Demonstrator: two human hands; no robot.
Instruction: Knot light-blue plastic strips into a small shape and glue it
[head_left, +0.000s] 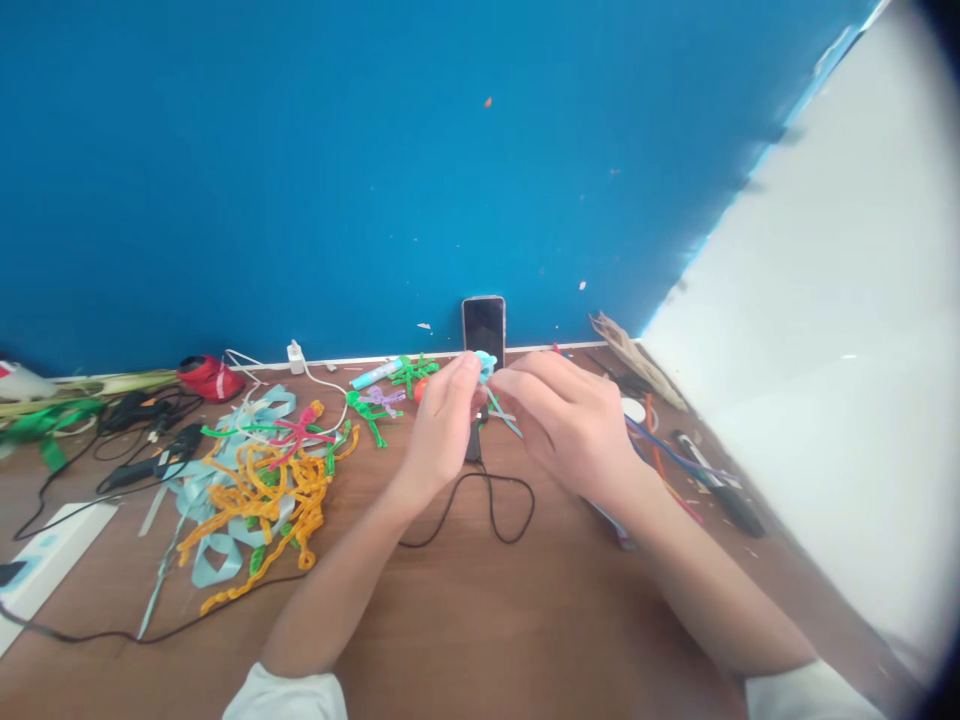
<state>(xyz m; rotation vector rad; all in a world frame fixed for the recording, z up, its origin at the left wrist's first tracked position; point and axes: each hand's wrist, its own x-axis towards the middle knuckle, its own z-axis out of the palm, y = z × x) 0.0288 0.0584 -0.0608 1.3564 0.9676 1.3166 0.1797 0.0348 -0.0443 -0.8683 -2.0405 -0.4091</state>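
My left hand (444,420) pinches a small light blue fuzzy pipe cleaner piece (486,364) between thumb and fingers, in front of the phone. My right hand (574,425) is closed close beside it, fingertips bent together at the piece's right side. A light blue strand (506,415) hangs down between the two hands. What lies inside the right fingers is hidden. Just left of my left hand are green pipe cleaner figures (367,415) and a purple one (386,400). A round red-orange thing (421,390) is partly covered by the hand.
A phone (484,325) leans on the blue wall (375,180). Orange pipe cleaners (300,500) and light blue ribbon (217,560) lie heaped at left, near a white power strip (52,560) and black cables. At right are a cutter-like black tool (731,500) and loose stems.
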